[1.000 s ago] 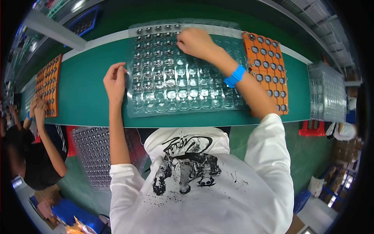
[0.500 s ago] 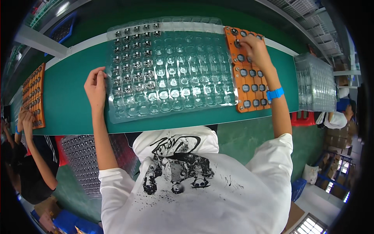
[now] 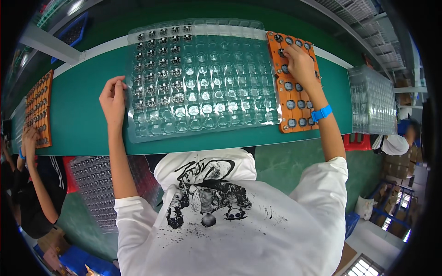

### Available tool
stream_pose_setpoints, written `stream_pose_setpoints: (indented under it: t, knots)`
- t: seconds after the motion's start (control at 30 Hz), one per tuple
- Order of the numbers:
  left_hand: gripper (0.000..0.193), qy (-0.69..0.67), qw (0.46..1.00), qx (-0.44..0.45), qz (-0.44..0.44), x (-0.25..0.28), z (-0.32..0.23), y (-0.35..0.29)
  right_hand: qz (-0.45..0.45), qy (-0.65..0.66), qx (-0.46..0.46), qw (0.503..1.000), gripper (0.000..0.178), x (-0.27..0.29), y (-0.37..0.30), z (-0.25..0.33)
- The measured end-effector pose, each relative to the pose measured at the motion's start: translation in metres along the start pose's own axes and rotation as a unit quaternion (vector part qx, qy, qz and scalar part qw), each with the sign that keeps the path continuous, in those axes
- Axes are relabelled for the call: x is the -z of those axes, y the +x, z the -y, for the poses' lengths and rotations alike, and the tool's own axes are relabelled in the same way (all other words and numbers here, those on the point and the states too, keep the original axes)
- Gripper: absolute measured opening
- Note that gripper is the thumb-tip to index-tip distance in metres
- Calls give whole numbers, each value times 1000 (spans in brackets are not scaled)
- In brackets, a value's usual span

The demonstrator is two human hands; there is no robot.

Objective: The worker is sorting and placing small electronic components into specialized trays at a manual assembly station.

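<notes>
A clear plastic blister tray (image 3: 221, 122) lies on the green table in front of me. Small metallic-and-black parts (image 3: 162, 62) fill pockets in its left columns; the other pockets hold none. My left hand (image 3: 113, 94) is curled beside the tray's left edge, fingers bent in, and what they may hold is hidden. On the right, an orange fixture plate (image 3: 279, 76) carries rows of round dark parts (image 3: 288, 86). My right hand (image 3: 300, 64) is over its upper half, with thumb and fingertips pinched on a small dark part (image 3: 281, 52) at the left column.
Stacked clear trays (image 3: 373, 101) stand at the table's right end. Another orange plate (image 3: 40, 108) is at the far left, where a co-worker's hands (image 3: 30, 138) work. A filled tray (image 3: 94, 188) is below the table edge, left. A red stool (image 3: 358, 141) is at the right.
My right hand has shifted slightly, its fingertips still at the same part of the orange plate. My left hand stays by the tray edge.
</notes>
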State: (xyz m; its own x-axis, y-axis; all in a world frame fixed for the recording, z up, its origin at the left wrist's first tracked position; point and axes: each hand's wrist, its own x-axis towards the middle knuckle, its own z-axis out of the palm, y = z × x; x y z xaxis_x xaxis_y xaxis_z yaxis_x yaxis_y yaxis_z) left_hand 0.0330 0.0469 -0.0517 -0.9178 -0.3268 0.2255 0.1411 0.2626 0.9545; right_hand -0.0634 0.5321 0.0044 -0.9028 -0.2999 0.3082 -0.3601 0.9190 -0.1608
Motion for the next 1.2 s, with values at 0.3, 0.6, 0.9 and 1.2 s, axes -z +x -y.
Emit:
stream_pose_setpoints:
  t: [0.3,0.6,0.9,1.2]
  knots:
    - [17,18,1000,-4,-3,-4,-3,1,-14,171,84,982,16,6,47,60]
    - [18,-2,1000,-5,-5,-2,0,-4,49,57,161,984,12,-83,115,178]
    - [19,13,1000,1,5,1,1,-1,-66,153,120,979,13,32,21,59]
    - [20,37,999,1,3,-1,1,0,-32,24,46,998,10,25,-53,11]
